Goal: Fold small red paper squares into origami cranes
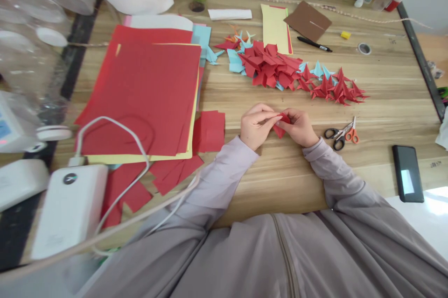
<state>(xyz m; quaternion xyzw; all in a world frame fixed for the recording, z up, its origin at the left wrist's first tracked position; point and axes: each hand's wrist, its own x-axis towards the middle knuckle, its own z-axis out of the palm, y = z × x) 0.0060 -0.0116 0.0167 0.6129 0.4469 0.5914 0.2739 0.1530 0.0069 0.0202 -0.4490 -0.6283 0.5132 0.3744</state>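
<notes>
A small piece of folded red paper (pixel 280 132) is pinched between my two hands, just above the wooden table. My left hand (pixel 257 125) grips its left side with thumb and fingertips. On the other side, my right hand (pixel 299 126) holds it with the thumb across the front. The paper's lower point shows below my fingers; its upper part is partly covered. Beyond my hands lies a heap of folded red paper pieces (pixel 269 67), mixed with light blue ones. A row of pointed red folded pieces (pixel 336 88) continues to the right.
Large red paper sheets (pixel 150 97) are stacked at left, with small red squares (pixel 212 131) beside them. Scissors (pixel 341 135) lie right of my hands, and a phone (pixel 408 173) is farther right. A white power bank (pixel 72 209) with a cable sits front left.
</notes>
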